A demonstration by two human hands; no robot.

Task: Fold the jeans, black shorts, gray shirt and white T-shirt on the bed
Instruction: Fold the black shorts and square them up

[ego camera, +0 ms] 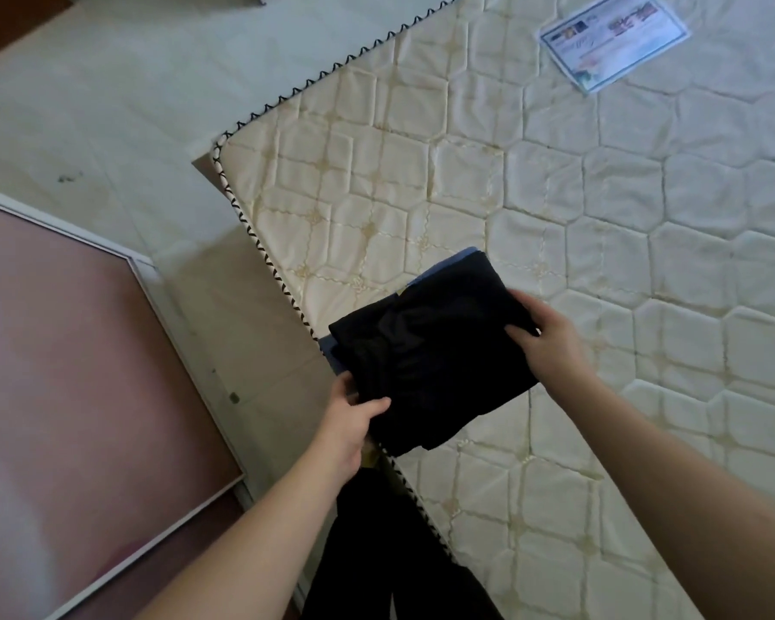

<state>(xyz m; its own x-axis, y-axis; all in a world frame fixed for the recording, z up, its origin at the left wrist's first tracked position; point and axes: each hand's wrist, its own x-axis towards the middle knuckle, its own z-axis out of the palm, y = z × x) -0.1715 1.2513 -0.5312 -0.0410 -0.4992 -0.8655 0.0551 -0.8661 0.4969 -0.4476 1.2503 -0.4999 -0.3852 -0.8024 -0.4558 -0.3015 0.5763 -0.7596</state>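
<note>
The folded black shorts [435,351] sit at lower centre of the frame, a compact dark bundle held at the near edge of the mattress. Directly beneath them lies a blue folded garment, apparently the jeans [448,261], visible only as a narrow strip along the upper left edge of the shorts and a sliver at their left corner. Whether the shorts rest fully on the jeans or are held slightly above cannot be determined.

The left hand [350,422] grasps the lower left edge of the shorts, thumb on top and fingers tucked under the fabric. The right hand [542,337] grips the right edge, thumb across the top surface, fingers below. Both forearms enter from the bottom of the frame.

The mattress [555,194] is bare, cream, quilted in a hexagon pattern, with black zigzag stitching along its border. It fills the centre and right of the frame. A printed label [614,38] lies flat on it at upper right.

Pale floor tiles [108,105] occupy the upper left. A pink panel in a white frame [63,351] fills the lower left. The person's dark trousers [376,552] show at bottom centre, beside the mattress edge.
</note>
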